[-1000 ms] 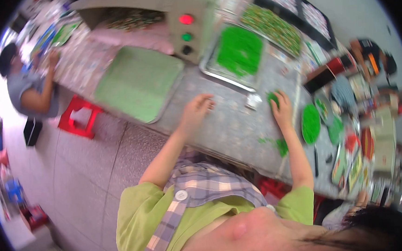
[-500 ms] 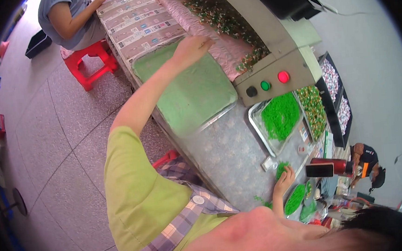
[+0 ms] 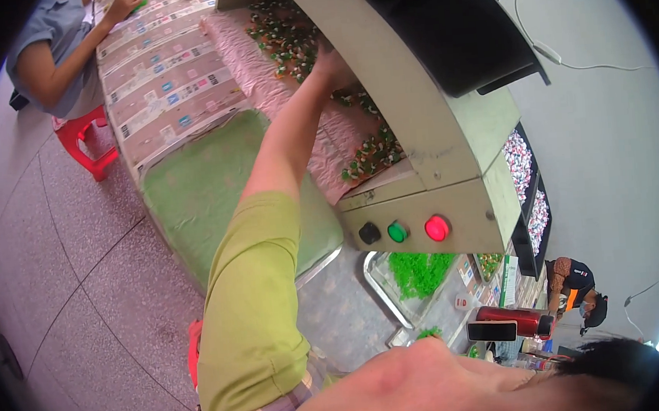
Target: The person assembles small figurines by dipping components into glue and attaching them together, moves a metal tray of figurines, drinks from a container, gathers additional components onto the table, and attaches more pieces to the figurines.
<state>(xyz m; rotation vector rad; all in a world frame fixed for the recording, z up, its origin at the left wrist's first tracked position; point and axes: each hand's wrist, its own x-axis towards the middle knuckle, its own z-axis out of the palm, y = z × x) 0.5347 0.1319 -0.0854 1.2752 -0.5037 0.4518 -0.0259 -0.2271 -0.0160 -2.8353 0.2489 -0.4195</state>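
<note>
My left arm, in a yellow-green sleeve, stretches up and to the right across a green-covered tray [image 3: 213,183]. My left hand [image 3: 332,66] is inside the opening of a beige box-shaped machine [image 3: 467,203], partly under its edge. It is over many small green, white and brown pieces [image 3: 279,33] spread on a pink crinkled cloth [image 3: 239,59]. The fingers are shaded and mostly hidden, so their grip does not show. My right hand is out of sight.
The machine's front has a black knob [image 3: 369,233], a green button [image 3: 398,231] and a lit red button [image 3: 437,228]. A metal tray of bright green pieces [image 3: 418,272] stands beside it, near a red bottle [image 3: 513,320] and a phone [image 3: 493,331]. A co-worker [image 3: 52,64] sits at upper left.
My left hand has moved from above the green-covered tray and pink cloth into the machine's opening. My right hand, earlier by the green pieces, has gone out of view. The view has shifted.
</note>
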